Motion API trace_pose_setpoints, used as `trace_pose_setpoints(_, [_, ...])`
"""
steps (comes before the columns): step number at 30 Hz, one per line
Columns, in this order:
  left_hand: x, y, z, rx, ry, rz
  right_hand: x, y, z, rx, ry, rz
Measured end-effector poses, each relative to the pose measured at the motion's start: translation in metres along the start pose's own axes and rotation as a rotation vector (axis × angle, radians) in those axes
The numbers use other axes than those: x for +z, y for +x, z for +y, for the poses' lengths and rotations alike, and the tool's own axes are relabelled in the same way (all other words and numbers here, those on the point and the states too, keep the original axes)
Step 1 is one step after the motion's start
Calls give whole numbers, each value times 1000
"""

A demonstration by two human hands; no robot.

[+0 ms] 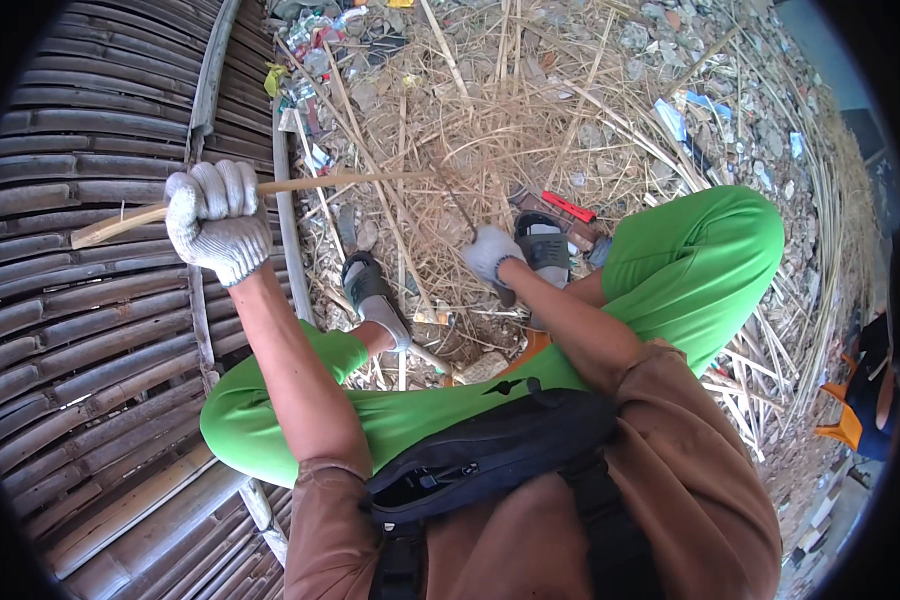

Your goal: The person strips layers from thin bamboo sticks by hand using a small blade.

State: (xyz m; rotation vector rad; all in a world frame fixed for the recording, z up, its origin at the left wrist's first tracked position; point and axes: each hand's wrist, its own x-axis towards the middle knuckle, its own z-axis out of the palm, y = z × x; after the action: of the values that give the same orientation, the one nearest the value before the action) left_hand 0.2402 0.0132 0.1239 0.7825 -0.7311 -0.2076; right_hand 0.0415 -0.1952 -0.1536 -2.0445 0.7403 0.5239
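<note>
Gloved left hand fisted around bamboo strip, arm raised.

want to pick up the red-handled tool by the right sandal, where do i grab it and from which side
Probably grip the red-handled tool around the middle of its red handle, coming down from above. It lies flat on the straw litter just beyond the right sandal, its handle bare and in full view. The gloved right hand is nearest to it.

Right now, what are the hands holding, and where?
The left hand grips a thin bamboo stick near one end. The right hand seems to hold something, unclear.
</note>
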Motion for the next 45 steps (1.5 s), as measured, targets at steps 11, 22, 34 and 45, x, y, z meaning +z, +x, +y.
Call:
trace_pose_setpoints(11, [-17,-2,3,55,80,30,22,14,16,-83,-47,53])
trace_pose_setpoints(22, [-5,2,12,-2,81,-60,24,-25,-46,-390,-38,197])
trace_pose_setpoints(34, [2,-3,7,-13,47,-24,-25,-100,-161,-575,17,173])
trace_pose_setpoints(45, [0,6,4,-145,-46,-251,-18,-49,-105,-387,8,106])
